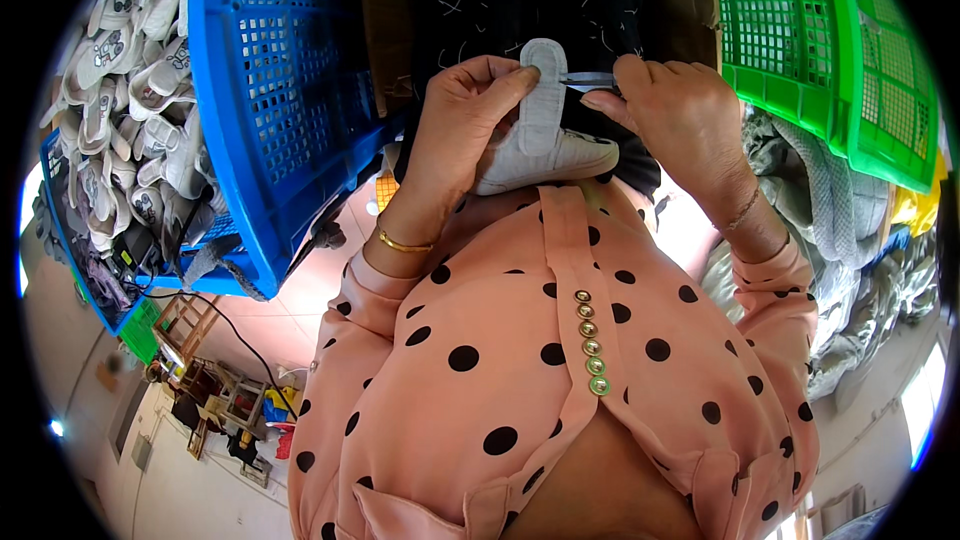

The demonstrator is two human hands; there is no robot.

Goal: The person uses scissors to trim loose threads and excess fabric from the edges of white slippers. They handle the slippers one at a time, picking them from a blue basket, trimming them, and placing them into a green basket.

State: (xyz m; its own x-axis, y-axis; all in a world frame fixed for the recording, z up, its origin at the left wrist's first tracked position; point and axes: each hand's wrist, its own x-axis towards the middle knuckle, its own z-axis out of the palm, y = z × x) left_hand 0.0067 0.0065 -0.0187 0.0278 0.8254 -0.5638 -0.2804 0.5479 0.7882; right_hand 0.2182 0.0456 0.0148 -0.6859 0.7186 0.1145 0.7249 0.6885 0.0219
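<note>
My left hand point(450, 125) pinches a small whitish fabric shoe point(555, 165) in front of my lap, its thumb on the stitched strap point(541, 115). The strap stands up from the shoe, with its rounded end away from me. In my right hand point(690, 115) is a pair of small metal thread snips point(592, 79), gripped between thumb and fingers. The blade tips meet the right edge of the strap, near its upper part. Part of the shoe is hidden behind my left fingers and the strap.
Beside me on the left stands a blue plastic crate point(222, 90); beyond it are many whitish shoes point(115, 140) heaped up. A green crate point(850, 70) is at the right, above grey fabric pieces point(830, 190). Loose thread ends lie on my dark trousers point(500, 0).
</note>
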